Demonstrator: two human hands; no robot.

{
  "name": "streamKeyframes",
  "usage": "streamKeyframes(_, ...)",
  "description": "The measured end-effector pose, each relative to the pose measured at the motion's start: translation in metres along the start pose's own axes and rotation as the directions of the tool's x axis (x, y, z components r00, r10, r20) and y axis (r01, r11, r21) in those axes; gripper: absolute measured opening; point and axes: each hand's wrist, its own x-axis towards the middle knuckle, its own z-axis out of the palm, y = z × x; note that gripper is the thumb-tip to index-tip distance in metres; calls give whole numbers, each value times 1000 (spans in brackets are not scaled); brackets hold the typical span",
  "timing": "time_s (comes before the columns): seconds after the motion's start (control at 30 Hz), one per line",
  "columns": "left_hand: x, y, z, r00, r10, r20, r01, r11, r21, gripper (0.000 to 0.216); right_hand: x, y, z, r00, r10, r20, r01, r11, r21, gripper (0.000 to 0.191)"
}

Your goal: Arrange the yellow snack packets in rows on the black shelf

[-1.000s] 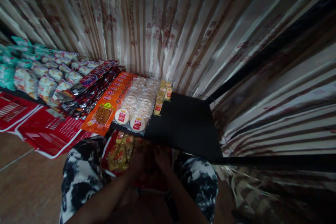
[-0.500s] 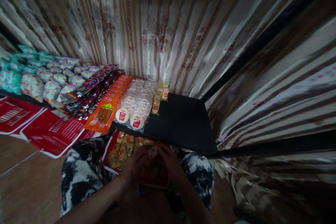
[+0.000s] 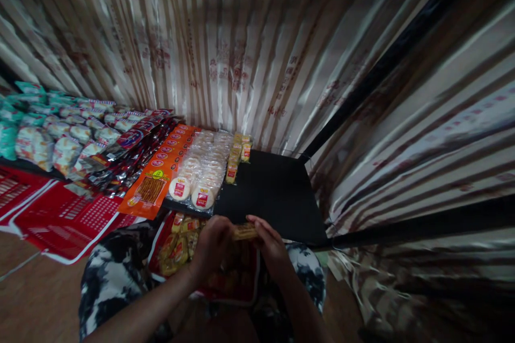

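Pinching prob. just 1 yellow pkt betw. my L hand & R hand, over 1 red basket.

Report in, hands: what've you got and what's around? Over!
Left hand and right hand: gripping one yellow packet. Red basket: below. Black shelf: just ahead.

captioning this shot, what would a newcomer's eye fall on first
Likely the bright orange packet, left of centre on the black shelf, beside clear-wrapped round white snacks. Next, the left hand and right hand, holding a small yellowish packet between them above a red basket of yellow packets, at bottom centre.
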Motion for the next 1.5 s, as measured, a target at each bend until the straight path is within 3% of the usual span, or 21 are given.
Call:
streamKeyframes(0.1,13,1,8,964,-265,2,258,935,-244,9,4,-4,-5,999,53,-8,-51,992,115,47)
streamKeyframes(0.2,17,-3,19,848,-511,139,484,642,-595,19,8,-10,-11,997,52,58,-61,984,169,55)
streamKeyframes(0.3,15,-5,30,755,-598,270,559,372,-741,31,13,-18,-15,991,1,135,-18,993,121,56)
streamKeyframes(0.37,12,-6,36,725,-623,293,571,307,-761,33,16,-22,-15,991,-24,129,15,997,72,51)
streamKeyframes(0.5,12,-5,42,721,-638,270,592,366,-718,32,24,-24,-12,996,-40,84,40,999,8,52)
streamKeyframes(0.6,21,-1,37,701,-657,276,610,352,-710,32,29,-21,-14,996,-63,71,65,998,-18,47)
streamKeyframes(0.7,37,6,27,724,-633,275,589,360,-723,29,37,-16,-20,992,-95,82,100,994,-52,40)
streamKeyframes(0.77,51,11,20,750,-616,241,590,457,-666,25,41,-16,-25,991,-117,61,125,982,-143,39)
streamKeyframes(0.83,65,17,15,796,-567,211,579,613,-537,20,44,-19,-29,982,-189,25,186,925,-332,41)
streamKeyframes(0.93,87,27,10,906,-373,202,419,859,-294,15,43,-30,-33,935,-340,99,328,726,-604,45)
streamKeyframes(1.0,101,35,9,944,-239,228,277,949,-148,16,42,-37,-32,909,-380,174,396,652,-647,43)
streamKeyframes(1.07,115,42,10,949,-156,274,177,983,-55,19,44,-40,-29,915,-370,160,384,683,-622,40)
streamKeyframes(1.13,127,47,14,953,-118,279,131,991,-27,22,51,-39,-26,941,-324,93,322,783,-532,39)
streamKeyframes(1.27,141,47,28,992,-115,57,116,993,-8,32,84,-30,-20,971,-231,62,239,945,-221,39)
streamKeyframes(1.37,141,40,45,994,-89,-65,93,993,68,34,118,-25,-18,967,-256,-10,250,951,-180,38)
streamKeyframes(1.5,143,25,69,991,-114,-74,120,990,72,32,163,-23,-14,953,-287,-100,240,911,-335,36)
